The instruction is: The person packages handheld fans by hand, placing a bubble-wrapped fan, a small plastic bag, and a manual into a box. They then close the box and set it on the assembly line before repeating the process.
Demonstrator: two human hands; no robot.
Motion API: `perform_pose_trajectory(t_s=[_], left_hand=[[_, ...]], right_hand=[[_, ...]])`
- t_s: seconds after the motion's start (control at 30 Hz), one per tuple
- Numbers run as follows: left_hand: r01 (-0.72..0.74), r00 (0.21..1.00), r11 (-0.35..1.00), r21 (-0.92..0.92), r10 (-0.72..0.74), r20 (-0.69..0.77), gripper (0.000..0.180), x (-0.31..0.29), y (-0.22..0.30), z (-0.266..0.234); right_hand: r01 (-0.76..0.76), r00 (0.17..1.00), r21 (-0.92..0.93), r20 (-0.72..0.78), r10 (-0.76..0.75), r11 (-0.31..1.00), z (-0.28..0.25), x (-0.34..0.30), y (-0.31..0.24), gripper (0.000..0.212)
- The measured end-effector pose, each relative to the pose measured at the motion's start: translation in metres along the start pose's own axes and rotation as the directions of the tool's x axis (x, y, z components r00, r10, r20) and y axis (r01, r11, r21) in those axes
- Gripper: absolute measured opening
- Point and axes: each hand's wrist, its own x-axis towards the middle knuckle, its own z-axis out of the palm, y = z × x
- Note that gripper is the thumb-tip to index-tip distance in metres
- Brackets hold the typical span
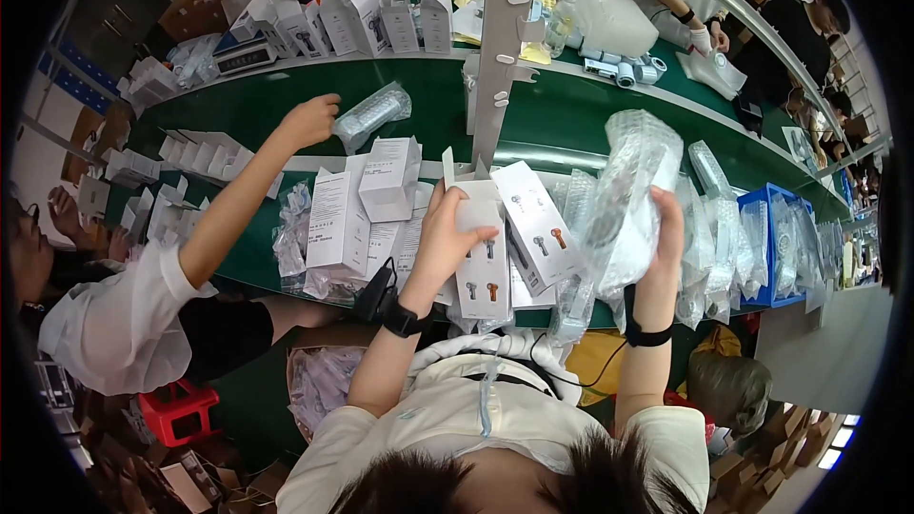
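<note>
Long green table (552, 116) spans the scene. Blue rectangular plastic bin (755, 196) at right; clear bubble-wrapped bundles (725, 243) just left of it, not boxed. Bulky clear bubble-wrapped pack (614, 195) at near right, right hand's (667, 228) grip clenched on it. Tall white printed carton (484, 269) near centre, left hand (447, 236) grasping it. Wrapping looks done; pack is outside the carton, so boxing looks outstanding.

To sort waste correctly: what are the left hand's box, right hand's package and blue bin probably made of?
Box: probably smooth paperboard, with crisp folded edges and print.
Package: likely glossy plastic bubble film outside, being see-through and dimpled.
Blue bin: perhaps smooth rigid plastic, being evenly coloured.
</note>
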Motion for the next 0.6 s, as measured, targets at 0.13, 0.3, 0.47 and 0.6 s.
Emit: perform_pose_trajectory(t_s=[0.13,0.3,0.47,0.6], left_hand=[[-0.055,0.99,0.987,-0.149,0.073,0.121,0.054,-0.038,0.015,-0.027],[-0.037,0.999,0.991,-0.126,0.036,-0.011,0.064,-0.062,0.013,-0.038],[-0.112,0.993,0.982,-0.149,0.106,-0.047,0.066,-0.069,0.023,-0.049],[-0.104,0.993,0.94,-0.325,0.078,-0.092,0.065,-0.074,0.022,-0.048]], right_hand=[[0.157,0.988,-0.171,0.02,-0.155,0.973,0.025,-0.007,0.068,0.04],[0.054,0.997,-0.025,-0.06,-0.056,0.998,0.039,0.0,0.097,0.041],[-0.063,0.998,0.25,0.021,0.06,0.966,0.07,-0.008,0.099,0.04],[0.214,0.974,0.034,-0.076,-0.211,0.976,0.094,-0.011,0.128,0.048]])
